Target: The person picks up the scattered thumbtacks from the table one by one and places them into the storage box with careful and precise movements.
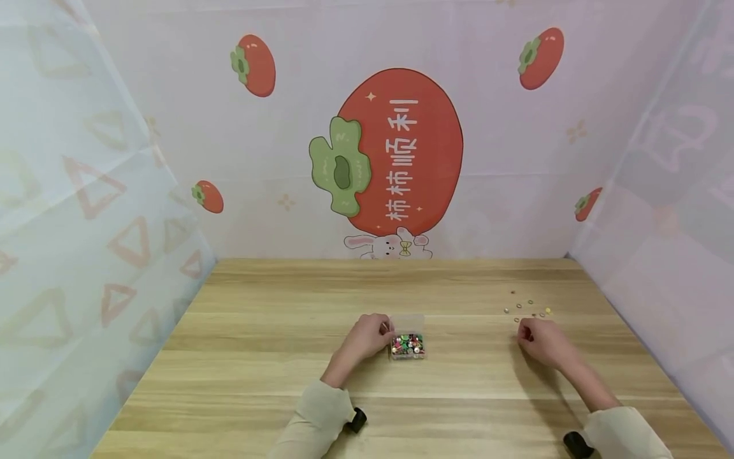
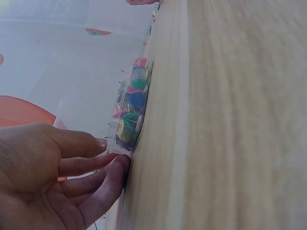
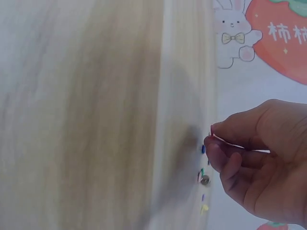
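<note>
A wooden table [image 1: 275, 357] with pale stripes sits inside a little booth. Thin cloth walls stand all around it. The back wall [image 1: 516, 191] is soft pink with a big red persimmon [image 1: 401, 146] on it, some small ones, and a white bunny [image 1: 387, 245] down low. The left wall [image 1: 74, 223] is light blue with faint triangles.

Near the middle of the table is a small clear box [image 1: 408, 345] full of bright pushpins. The left hand [image 1: 367, 338] is at the box's left side. Its fingers [image 2: 103, 163] are almost straight and touch the edge of the box.

Far over to the right, more pushpins [image 1: 527, 307] lie loose on the wood. The right hand [image 1: 541, 341] is just beside them. Its thumb and fingertips [image 3: 216, 143] are pinched close together. It may be holding one tiny pin, but the picture is too blurry to be sure.

Both arms wear light beige sleeves [image 1: 318, 421].
</note>
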Motion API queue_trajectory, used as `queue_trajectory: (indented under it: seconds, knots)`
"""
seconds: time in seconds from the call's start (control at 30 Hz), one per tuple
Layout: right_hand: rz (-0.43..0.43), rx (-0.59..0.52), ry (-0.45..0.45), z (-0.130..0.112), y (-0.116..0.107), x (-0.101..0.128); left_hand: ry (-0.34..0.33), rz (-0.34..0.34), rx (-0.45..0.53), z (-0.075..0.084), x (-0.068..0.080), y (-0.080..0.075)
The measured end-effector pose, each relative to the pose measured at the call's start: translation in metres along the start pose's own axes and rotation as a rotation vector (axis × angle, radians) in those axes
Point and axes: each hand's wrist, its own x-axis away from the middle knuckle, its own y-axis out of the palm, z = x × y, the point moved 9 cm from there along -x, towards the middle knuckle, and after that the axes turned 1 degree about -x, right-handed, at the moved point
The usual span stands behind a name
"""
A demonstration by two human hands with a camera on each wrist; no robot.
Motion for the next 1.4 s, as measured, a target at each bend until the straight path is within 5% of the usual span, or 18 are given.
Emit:
queue_trajectory:
  seconds: [1.4]
  knots:
    - [0.011,-0.246,-0.109,-0.142,0.042,-0.041,-0.003,-0.002,-0.003,-0.001,0.0,0.001]
